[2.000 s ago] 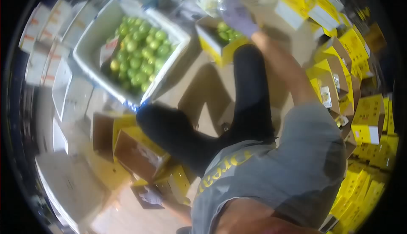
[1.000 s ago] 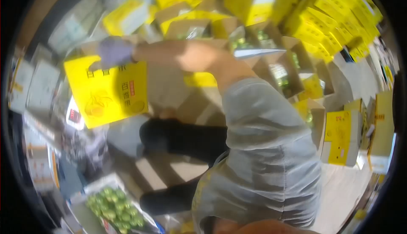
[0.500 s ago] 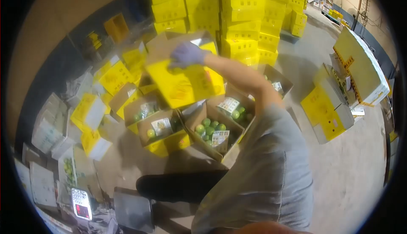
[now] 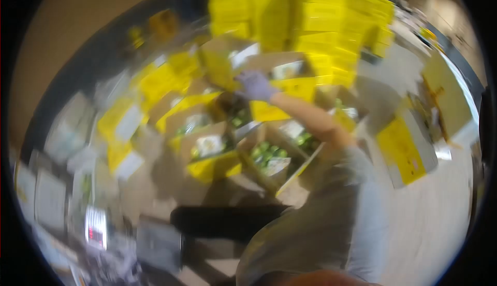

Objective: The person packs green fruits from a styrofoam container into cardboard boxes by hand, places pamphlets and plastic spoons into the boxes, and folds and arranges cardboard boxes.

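Note:
My right hand [image 4: 257, 85], in a purple glove, reaches out over the middle of the boxes. Blur softens its fingers, but they look stretched out and apart. It is at the left front side of an open yellow carton [image 4: 284, 102] with a white printed paper inside; whether it touches the carton I cannot tell. Left of the hand stands another open carton [image 4: 216, 60] with a white sheet at its top. Nearer to me, an open carton [image 4: 253, 174] holds round green fruit [image 4: 265, 151] and a printed sheet. My left hand is out of view.
Stacked yellow cartons [image 4: 248, 6] rise at the back. More cartons [image 4: 124, 117] lie at the left, near a lit digital display [image 4: 96, 229]. A yellow and white carton [image 4: 404, 148] and a large pale box [image 4: 449, 94] stand at the right.
The yellow carton my right hand gripped, tilted in the air, now appears to sit upright farther right among the boxes. My fingers have spread, and the whole view has shifted.

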Demonstrator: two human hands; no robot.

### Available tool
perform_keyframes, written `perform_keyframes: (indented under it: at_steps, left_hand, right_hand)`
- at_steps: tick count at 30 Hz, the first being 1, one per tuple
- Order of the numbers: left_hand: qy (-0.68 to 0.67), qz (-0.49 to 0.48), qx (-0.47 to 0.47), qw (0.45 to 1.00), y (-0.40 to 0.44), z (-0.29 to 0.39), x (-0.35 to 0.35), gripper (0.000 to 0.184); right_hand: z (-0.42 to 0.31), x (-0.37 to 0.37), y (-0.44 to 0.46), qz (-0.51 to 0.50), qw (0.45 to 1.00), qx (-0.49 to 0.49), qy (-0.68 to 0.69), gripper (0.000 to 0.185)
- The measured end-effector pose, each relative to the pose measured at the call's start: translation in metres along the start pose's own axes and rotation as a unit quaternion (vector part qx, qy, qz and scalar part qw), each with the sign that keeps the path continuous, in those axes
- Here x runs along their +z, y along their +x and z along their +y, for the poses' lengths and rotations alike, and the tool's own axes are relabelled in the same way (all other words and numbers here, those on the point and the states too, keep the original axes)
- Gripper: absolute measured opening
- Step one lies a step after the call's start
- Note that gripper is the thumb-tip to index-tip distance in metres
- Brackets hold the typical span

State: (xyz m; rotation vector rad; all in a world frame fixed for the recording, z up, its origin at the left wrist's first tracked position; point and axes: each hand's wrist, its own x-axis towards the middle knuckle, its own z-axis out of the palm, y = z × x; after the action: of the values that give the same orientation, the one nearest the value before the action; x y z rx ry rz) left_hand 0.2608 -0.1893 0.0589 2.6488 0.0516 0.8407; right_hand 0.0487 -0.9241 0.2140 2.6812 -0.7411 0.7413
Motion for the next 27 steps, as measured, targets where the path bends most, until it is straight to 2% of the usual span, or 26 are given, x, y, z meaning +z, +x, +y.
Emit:
perform_keyframes:
  at_steps: [1,2,3,4,5,6,7,8,9,10,11,12,13,14,15,16,17,18,19,20,21,22,23,25,27]
  left_hand:
    - [0.0,-0.024,0.026,0.999,-0.011,0.002,0.005,0.043]
    - [-0.006,-0.047,0.044,0.998,-0.023,0.005,0.012,0.043]
    - [-0.006,-0.069,0.052,0.996,-0.036,0.007,0.019,0.044]
    - [0.001,-0.084,0.049,0.995,-0.046,0.005,0.013,0.044]
    - [0.007,-0.11,0.04,0.993,-0.053,0.013,0.005,0.044]
    - [0.013,-0.134,0.026,0.991,-0.06,0.02,-0.004,0.045]
    - [0.012,-0.231,-0.068,0.97,-0.049,0.046,-0.033,0.058]
    - [-0.012,-0.242,-0.075,0.967,-0.042,0.056,-0.052,0.051]
    - [-0.022,-0.225,-0.088,0.97,-0.045,0.042,-0.053,0.049]
    - [-0.033,-0.213,-0.093,0.972,-0.046,0.031,-0.049,0.046]
    - [0.001,-0.173,-0.095,0.98,-0.053,0.013,-0.041,0.043]
    - [-0.003,-0.182,-0.113,0.977,-0.048,0.013,-0.051,0.043]
    - [-0.006,-0.192,-0.128,0.973,-0.041,0.013,-0.062,0.043]
    - [0.015,-0.16,-0.12,0.98,-0.044,-0.001,-0.062,0.04]
    - [0.006,-0.166,-0.131,0.977,-0.048,-0.004,-0.083,0.034]
    - [-0.016,-0.135,-0.115,0.984,-0.046,-0.014,-0.089,0.03]
    - [0.007,-0.116,-0.124,0.985,-0.047,-0.035,-0.09,0.028]
    - [0.057,-0.06,-0.126,0.989,-0.05,-0.045,-0.093,0.023]
    - [0.01,-0.059,-0.14,0.988,-0.043,-0.047,-0.103,0.02]
    - [0.033,-0.043,-0.183,0.982,-0.045,-0.054,-0.11,0.018]
    - [0.102,-0.017,-0.149,0.983,-0.052,-0.075,-0.112,0.015]
    - [0.159,-0.008,-0.153,0.975,-0.053,-0.086,-0.115,0.013]
    - [0.193,-0.023,-0.142,0.971,-0.055,-0.094,-0.119,0.013]
    - [0.24,0.03,-0.133,0.961,-0.059,-0.112,-0.118,0.013]
    - [0.27,0.033,-0.155,0.95,-0.049,-0.106,-0.113,0.014]
  right_hand:
    - [-0.028,0.005,0.01,0.007,0.995,-0.024,0.095,0.045]
    - [-0.042,0.051,0.023,0.126,0.979,-0.131,0.09,0.041]
    - [-0.081,0.038,0.029,0.057,0.977,-0.151,0.143,0.038]
    - [-0.101,0.072,0.04,0.076,0.922,-0.38,-0.015,0.035]
    - [-0.159,0.054,0.043,-0.067,0.956,-0.199,0.205,0.031]
    - [-0.199,0.072,0.042,-0.068,0.942,-0.257,0.203,0.032]
    - [-0.237,0.09,0.041,-0.07,0.925,-0.315,0.202,0.032]
    - [-0.282,0.096,0.037,-0.116,0.907,-0.336,0.226,0.033]
    - [-0.319,0.11,0.04,-0.161,0.892,-0.347,0.241,0.033]
    - [-0.353,0.141,0.045,-0.202,0.846,-0.422,0.254,0.034]
    - [-0.383,0.156,0.044,-0.23,0.827,-0.423,0.29,0.035]
    - [-0.412,0.167,0.039,-0.261,0.807,-0.418,0.326,0.036]
    - [-0.44,0.181,0.037,-0.265,0.801,-0.423,0.331,0.036]
    - [-0.463,0.194,0.034,-0.308,0.798,-0.446,0.264,0.039]
    - [-0.464,0.197,0.026,-0.342,0.798,-0.456,0.194,0.041]
    - [-0.475,0.241,0.022,-0.346,0.802,-0.447,0.195,0.041]
    - [-0.486,0.306,0.02,-0.369,0.762,-0.503,0.173,0.044]
    - [-0.484,0.33,0.031,-0.384,0.742,-0.526,0.159,0.045]
    - [-0.482,0.353,0.041,-0.398,0.72,-0.549,0.147,0.046]
    - [-0.476,0.358,0.059,-0.456,0.724,-0.483,0.182,0.048]
    - [-0.472,0.361,0.075,-0.47,0.754,-0.423,0.176,0.048]
    - [-0.468,0.365,0.092,-0.479,0.782,-0.36,0.173,0.049]
    - [-0.463,0.37,0.113,-0.442,0.834,-0.306,0.123,0.048]
    - [-0.45,0.403,0.171,-0.525,0.79,-0.291,0.125,0.049]
    - [-0.441,0.424,0.207,-0.439,0.826,-0.324,0.139,0.052]
